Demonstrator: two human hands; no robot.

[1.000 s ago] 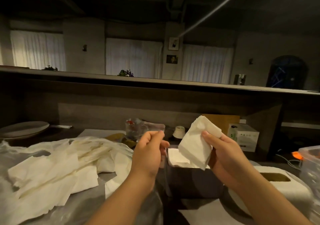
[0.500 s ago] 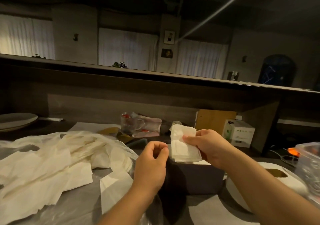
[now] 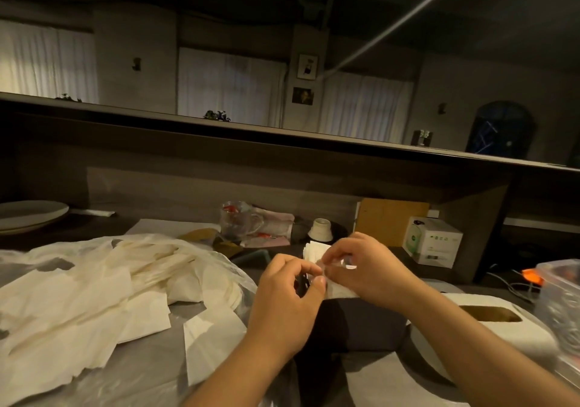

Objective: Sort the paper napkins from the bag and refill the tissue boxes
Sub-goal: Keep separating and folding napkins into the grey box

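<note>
A folded white napkin stack [image 3: 316, 249] sits low over the open top of the dark tissue box [image 3: 364, 322]. My right hand [image 3: 364, 268] grips the stack from above, fingers curled over it. My left hand [image 3: 285, 297] has come up against the stack's near left edge, its thumb and forefinger pinching there. The hands hide most of the stack. The clear plastic bag [image 3: 219, 284] lies to the left with several loose napkins [image 3: 78, 306] spilling over it. A white tissue box [image 3: 514, 334] with an oval slot stands at the right.
A glass mug [image 3: 238, 221], a small white cup [image 3: 321, 227] and a white carton [image 3: 434, 243] stand behind the boxes. White plates [image 3: 31, 215] are at far left. A clear plastic container [image 3: 561, 300] fills the right edge. A raised counter shelf [image 3: 282, 143] runs overhead.
My right hand has brought the napkin stack down from chest height onto the dark box. My left hand has moved right to meet it at the stack's edge.
</note>
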